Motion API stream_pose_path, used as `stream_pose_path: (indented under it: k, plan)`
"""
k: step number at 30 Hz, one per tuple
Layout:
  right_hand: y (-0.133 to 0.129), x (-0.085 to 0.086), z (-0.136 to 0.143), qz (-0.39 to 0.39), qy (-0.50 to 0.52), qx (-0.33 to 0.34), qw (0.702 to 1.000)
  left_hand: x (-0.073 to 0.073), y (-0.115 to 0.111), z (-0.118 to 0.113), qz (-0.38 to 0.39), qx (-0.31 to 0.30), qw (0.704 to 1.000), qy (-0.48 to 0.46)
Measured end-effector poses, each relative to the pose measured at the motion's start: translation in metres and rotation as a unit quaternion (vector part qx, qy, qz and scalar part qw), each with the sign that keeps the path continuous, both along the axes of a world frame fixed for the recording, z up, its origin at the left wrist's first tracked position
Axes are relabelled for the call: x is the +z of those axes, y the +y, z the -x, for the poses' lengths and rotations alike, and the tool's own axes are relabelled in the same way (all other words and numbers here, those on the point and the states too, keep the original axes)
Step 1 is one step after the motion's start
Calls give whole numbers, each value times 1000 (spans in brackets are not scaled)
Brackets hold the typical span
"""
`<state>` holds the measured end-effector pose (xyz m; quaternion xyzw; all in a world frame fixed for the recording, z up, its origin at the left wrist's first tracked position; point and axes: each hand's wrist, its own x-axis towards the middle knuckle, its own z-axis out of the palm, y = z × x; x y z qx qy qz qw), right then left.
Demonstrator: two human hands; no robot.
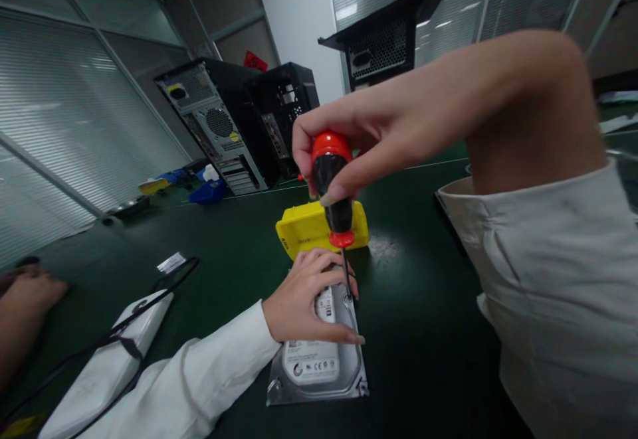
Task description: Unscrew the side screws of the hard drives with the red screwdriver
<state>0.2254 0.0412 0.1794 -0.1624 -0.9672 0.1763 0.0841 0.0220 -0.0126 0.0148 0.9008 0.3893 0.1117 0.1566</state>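
Note:
A silver hard drive (353,366) with a white label lies flat on the dark green table. Across its upper part rests my left hand (312,299), thumb and fingers spread, pressing on the drive. My right hand (369,140) is wrapped round the red and black handle of a screwdriver (335,186), above the drive. The screwdriver stands nearly upright, its shaft reaching down to the drive's upper right edge, by my left fingertips. Just behind the drive is a yellow tray (304,226).
Black computer cases (224,120) stand at the back left, near a blue bin (208,191). A white power strip (107,372) with a black cable lies at the left. Another person's hand (34,289) rests at the far left. Behind my right sleeve is a dark flat object's edge (448,220).

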Motion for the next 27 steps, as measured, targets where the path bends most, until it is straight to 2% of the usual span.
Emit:
stream_pose_path:
  k: [4, 11, 13, 17, 20, 23, 27]
  plan:
    - [-3, -2, 10, 36, 51, 27, 998, 3, -3, -7, -4, -7, 1000, -3]
    - [-10, 1, 10, 52, 37, 100, 993, 1, -1, -6, 6, 1, 1000, -6]
    - [-10, 1, 7, 58, 30, 93, 993, 1, 0, -4, 11, 6, 1000, -2]
    - [-8, -2, 7, 67, 48, 37, 996, 3, -1, -4, 4, 2, 1000, -1]
    - [-7, -4, 8, 84, 54, 26, 995, 4, -3, -6, 0, -3, 1000, -3]
    - [-8, -4, 9, 96, 61, 38, 993, 4, -4, -6, 7, 0, 1000, -2]
    - [-10, 0, 10, 84, 37, 86, 992, 3, -2, -6, 17, 0, 1000, -6]
